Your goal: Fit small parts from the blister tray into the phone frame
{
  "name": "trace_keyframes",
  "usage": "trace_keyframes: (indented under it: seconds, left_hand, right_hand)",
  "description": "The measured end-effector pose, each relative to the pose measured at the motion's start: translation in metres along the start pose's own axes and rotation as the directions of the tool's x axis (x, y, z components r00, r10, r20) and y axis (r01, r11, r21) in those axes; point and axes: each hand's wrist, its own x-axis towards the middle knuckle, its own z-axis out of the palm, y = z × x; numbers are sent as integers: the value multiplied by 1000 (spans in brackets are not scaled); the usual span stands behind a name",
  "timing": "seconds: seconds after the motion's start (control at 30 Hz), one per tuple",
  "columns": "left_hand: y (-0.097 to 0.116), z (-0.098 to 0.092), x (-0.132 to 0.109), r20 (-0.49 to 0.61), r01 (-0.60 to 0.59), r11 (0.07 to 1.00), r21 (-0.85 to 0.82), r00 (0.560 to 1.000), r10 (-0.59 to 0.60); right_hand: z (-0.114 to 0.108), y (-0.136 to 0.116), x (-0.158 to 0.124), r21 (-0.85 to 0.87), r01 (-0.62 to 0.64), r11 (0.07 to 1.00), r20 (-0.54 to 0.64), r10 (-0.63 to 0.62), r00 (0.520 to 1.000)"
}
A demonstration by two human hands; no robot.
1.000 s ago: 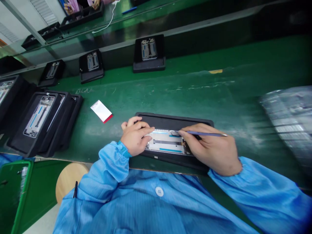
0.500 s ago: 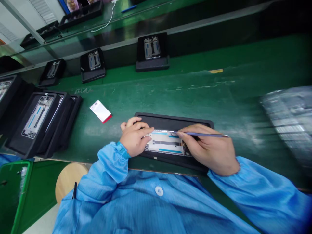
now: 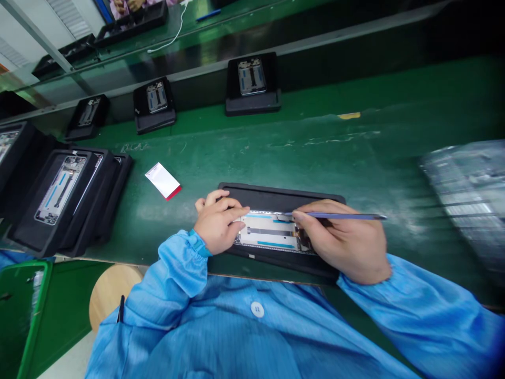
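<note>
An opened phone housing [image 3: 268, 222], silvery with blue strips and a dark central ribbon, lies in a black foam tray [image 3: 260, 196] in front of me. Thumb and forefinger of my left hand [image 3: 216, 223] hold the housing's left end, and the other fingers rest over the tray's edge. My right hand [image 3: 345, 242] is closed around a slim purple pen-like tool [image 3: 339, 215]. Its thin tip meets the housing near the upper long edge, by a blue strip. My right fingers cover part of the housing's right end.
Stacked black trays with phone housings [image 3: 61, 189] stand at left. A white notepad [image 3: 162, 179] lies on the green bench. Further trays [image 3: 252, 102] sit along the back. Plastic-wrapped goods [image 3: 469, 195] are at right. Another person's hands [image 3: 128, 5] show at top left.
My right hand and the tool have slid a little to the right along the housing's upper edge. My left hand has stayed put. The trays at the back have shifted slightly right.
</note>
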Motion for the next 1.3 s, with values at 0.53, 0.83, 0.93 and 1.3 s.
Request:
trace_keyframes:
  seconds: [0.53,0.83,0.93,1.3]
  left_hand:
    - [-1,0,0,1,0,1000,-1,1000,0]
    - [-1,0,1,-11,-12,1000,-7,1000,11]
    - [-1,0,1,-11,-19,1000,-8,1000,19]
    - [-11,10,-11,-357,185,982,-24,916,-182]
  right_hand:
    - [1,-1,0,34,31,999,-9,-31,999]
    - [5,-3,0,19,61,998,26,-61,998]
    - [8,-4,0,-7,82,997,55,-82,995]
    - [-35,-28,-39,-54,347,936,279,-319,906]
